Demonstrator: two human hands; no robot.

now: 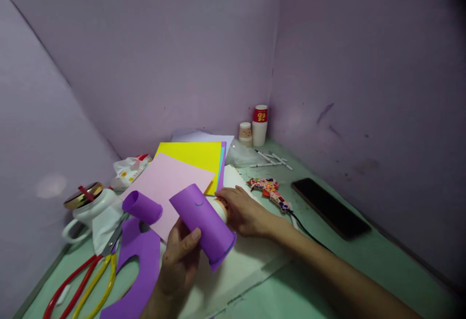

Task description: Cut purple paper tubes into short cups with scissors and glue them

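Observation:
My left hand [184,251] grips a large purple paper tube [204,224], thumb along its side. The tube is tilted over the work surface, with a small dark curved mark near its upper end. Just beyond it, my right hand [243,212] is closed on a small paper cup [221,209]; only the cup's pale part and a bit of brown pattern show. The cup is right against the tube in the picture, and I cannot tell whether they touch. A smaller purple tube [141,207] lies left of my left hand, by a cut purple sheet [140,270].
Red-and-yellow-handled scissors [98,260] and a white lidded mug [89,209] are at left. Pink [171,178] and yellow paper [192,159] lie behind. A patterned glue gun [267,190], its cord, and a phone [329,207] lie right. Paper cups [259,132] stand at the back corner.

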